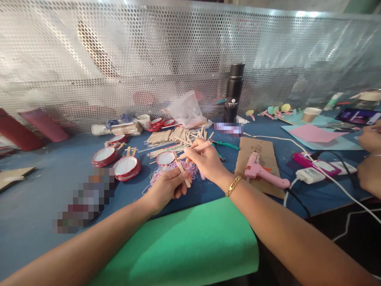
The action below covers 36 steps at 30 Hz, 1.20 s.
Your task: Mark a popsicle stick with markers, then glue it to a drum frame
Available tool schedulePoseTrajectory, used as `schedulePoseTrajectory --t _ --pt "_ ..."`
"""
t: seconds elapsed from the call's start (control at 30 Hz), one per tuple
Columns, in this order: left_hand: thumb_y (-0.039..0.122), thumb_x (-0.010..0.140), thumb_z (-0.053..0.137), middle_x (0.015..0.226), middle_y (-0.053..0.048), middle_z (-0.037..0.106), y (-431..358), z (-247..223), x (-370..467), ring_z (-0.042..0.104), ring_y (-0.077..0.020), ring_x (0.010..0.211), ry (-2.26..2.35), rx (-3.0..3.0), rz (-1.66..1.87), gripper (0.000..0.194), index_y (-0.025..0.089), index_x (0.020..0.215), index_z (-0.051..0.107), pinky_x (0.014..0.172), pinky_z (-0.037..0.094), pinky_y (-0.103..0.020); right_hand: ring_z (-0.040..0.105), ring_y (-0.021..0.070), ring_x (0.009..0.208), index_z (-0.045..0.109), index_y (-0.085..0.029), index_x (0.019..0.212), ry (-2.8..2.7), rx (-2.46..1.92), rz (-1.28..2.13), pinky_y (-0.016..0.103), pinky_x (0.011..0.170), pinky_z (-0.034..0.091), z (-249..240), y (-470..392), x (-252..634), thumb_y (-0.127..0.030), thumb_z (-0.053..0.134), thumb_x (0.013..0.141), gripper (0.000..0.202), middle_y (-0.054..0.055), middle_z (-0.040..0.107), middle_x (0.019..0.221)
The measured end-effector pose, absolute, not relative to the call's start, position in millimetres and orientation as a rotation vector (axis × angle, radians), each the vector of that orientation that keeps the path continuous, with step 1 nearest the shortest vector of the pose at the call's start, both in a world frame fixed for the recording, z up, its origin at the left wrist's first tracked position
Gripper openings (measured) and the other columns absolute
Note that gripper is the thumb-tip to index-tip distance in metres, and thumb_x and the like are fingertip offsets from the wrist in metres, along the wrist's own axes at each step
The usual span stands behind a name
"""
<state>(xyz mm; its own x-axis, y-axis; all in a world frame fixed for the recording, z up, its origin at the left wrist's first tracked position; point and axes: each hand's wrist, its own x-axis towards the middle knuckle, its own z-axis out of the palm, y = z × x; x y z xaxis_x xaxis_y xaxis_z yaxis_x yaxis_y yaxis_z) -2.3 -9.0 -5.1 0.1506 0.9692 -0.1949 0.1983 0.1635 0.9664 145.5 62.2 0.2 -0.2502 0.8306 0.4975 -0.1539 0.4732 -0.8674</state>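
Observation:
My left hand (168,186) is closed around a flat wooden craft stick (179,163), which slants up and away from me. My right hand (206,161) pinches a pale pink pen (203,147), its tip end close to the stick's upper part. Whether the tip touches the wood cannot be made out. Beneath both hands lies a tangle of pastel cords (155,174). A small red-rimmed drum (165,158) with a white top sits just behind the stick. More such drums (127,167) are stacked to the left. Loose craft sticks (162,136) are heaped beyond.
Green felt (190,242) covers the near edge. A pink glue gun (262,171) rests on cardboard (242,161) at right, near a power strip (315,165) and cables. A black bottle (233,93) stands before the perforated metal screen (166,51). Another person's hand (370,139) is at far right.

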Motion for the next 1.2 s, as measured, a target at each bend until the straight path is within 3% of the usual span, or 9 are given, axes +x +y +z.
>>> schedulePoseTrajectory --t 0.77,1.2 --pt "0.052 0.08 0.065 0.049 0.005 0.056 -9.1 -2.2 -2.0 0.039 -0.0056 0.039 1.296 1.269 0.858 0.036 0.017 0.073 0.061 0.04 0.022 -0.019 0.06 0.0132 0.057 0.052 -0.021 0.071 -1.524 -0.655 1.02 0.027 0.056 0.045 -0.5 64.6 146.1 -0.035 0.061 0.09 0.025 -0.001 0.064 0.061" --pt "0.053 0.079 0.066 0.049 0.005 0.056 -7.9 -3.0 -1.5 0.039 -0.006 0.039 1.286 1.269 0.849 0.037 0.017 0.072 0.06 0.041 0.022 -0.02 0.059 0.0126 0.057 0.051 -0.021 0.072 -1.53 -0.648 1.021 0.026 0.055 0.045 -0.4 64.0 145.0 -0.041 0.061 0.09 0.028 0.0 0.065 0.062"
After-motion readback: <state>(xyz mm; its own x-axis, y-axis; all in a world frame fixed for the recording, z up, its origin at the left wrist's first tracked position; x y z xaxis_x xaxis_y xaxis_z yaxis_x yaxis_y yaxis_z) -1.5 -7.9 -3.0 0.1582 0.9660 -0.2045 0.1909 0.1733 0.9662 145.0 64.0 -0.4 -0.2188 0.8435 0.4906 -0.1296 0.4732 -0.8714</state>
